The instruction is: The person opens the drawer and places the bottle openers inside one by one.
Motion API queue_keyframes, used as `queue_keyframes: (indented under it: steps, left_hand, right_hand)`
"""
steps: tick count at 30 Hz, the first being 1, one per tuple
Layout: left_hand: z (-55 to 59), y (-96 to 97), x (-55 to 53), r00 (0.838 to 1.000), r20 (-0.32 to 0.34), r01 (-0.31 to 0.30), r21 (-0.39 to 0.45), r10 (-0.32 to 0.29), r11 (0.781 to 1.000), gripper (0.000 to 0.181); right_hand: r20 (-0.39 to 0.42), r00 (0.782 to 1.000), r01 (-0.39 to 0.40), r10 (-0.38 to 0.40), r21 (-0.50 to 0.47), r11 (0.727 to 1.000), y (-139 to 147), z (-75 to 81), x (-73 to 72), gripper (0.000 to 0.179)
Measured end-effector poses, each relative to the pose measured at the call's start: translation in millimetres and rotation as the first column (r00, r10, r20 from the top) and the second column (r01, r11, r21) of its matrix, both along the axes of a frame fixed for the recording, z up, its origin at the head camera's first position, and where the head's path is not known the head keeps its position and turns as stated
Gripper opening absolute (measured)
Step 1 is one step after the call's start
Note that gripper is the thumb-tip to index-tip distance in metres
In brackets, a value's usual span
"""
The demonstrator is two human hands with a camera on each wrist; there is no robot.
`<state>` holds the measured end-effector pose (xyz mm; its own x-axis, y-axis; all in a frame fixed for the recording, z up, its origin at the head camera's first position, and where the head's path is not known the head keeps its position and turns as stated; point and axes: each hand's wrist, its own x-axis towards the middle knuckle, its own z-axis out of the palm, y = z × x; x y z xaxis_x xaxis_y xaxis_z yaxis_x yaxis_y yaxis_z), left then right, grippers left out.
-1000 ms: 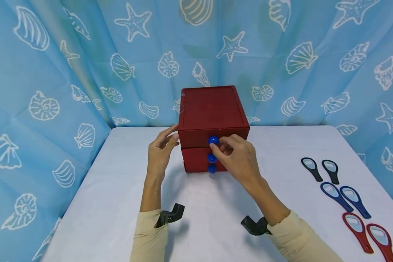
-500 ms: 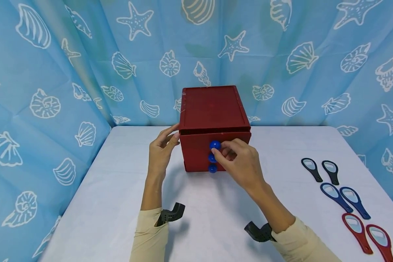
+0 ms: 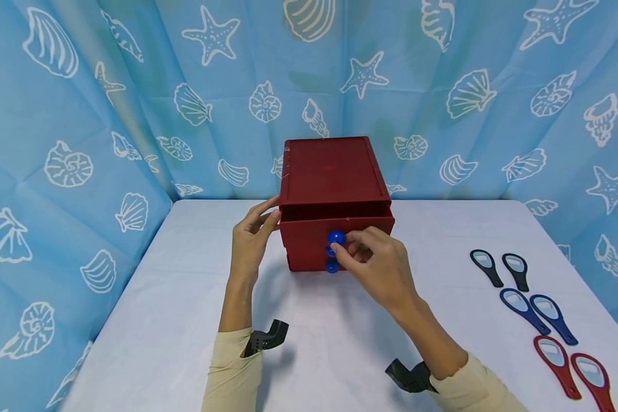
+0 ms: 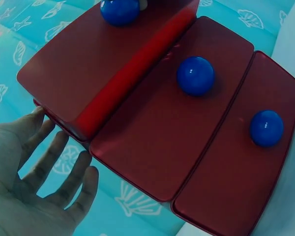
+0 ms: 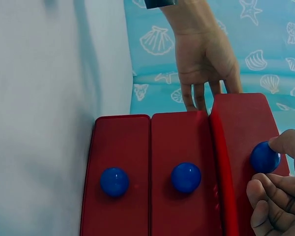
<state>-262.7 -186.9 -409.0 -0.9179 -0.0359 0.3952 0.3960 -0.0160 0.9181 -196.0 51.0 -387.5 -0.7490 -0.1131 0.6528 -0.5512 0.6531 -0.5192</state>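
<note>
A dark red box of three drawers (image 3: pixel 335 171) stands at the back middle of the table, a round blue knob on each drawer front. Its top drawer (image 3: pixel 304 230) is pulled partway out, with a dark gap behind its front. My right hand (image 3: pixel 381 260) pinches the top blue knob (image 3: pixel 336 237) between thumb and fingers. At the box's left side, my left hand (image 3: pixel 250 237) rests its fairly straight fingertips against the wall near the top drawer. In the left wrist view the middle knob (image 4: pixel 195 75) and bottom knob (image 4: pixel 266 128) sit on closed drawer fronts.
On the right of the table lie magnifying glasses in pairs: black (image 3: pixel 486 266), blue (image 3: pixel 524 310) and red (image 3: pixel 557 365). A blue curtain (image 3: pixel 211 131) with white shells and starfish hangs behind and to the left of the white tabletop (image 3: pixel 159 332).
The top drawer has slid out toward me from closed, its knob still pinched in my right hand, which has moved slightly nearer. My left hand has stayed at the box's left side.
</note>
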Motion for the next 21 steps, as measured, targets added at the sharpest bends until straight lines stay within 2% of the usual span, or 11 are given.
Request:
queue_keyframes:
  steps: [12,19,21]
  left_hand:
    - [-0.4,-3.2,0.7,1.000,-0.026,0.000,0.000,0.000,1.000,0.037]
    - [24.1,4.0,20.2,1.000,0.002,0.010,0.003,-0.010,1.000,0.037]
    - [23.6,4.0,19.7,1.000,0.003,0.016,0.006,-0.016,1.000,0.037]
  right_hand:
    - [-0.021,1.000,-0.018,0.018,0.006,1.000,-1.1,-2.1,15.3,0.024]
    - [-0.060,0.997,-0.043,0.042,-0.014,0.999,1.7,-4.7,23.8,0.022]
    - [-0.069,0.996,-0.053,0.051,-0.022,0.998,2.7,-5.6,25.9,0.022]
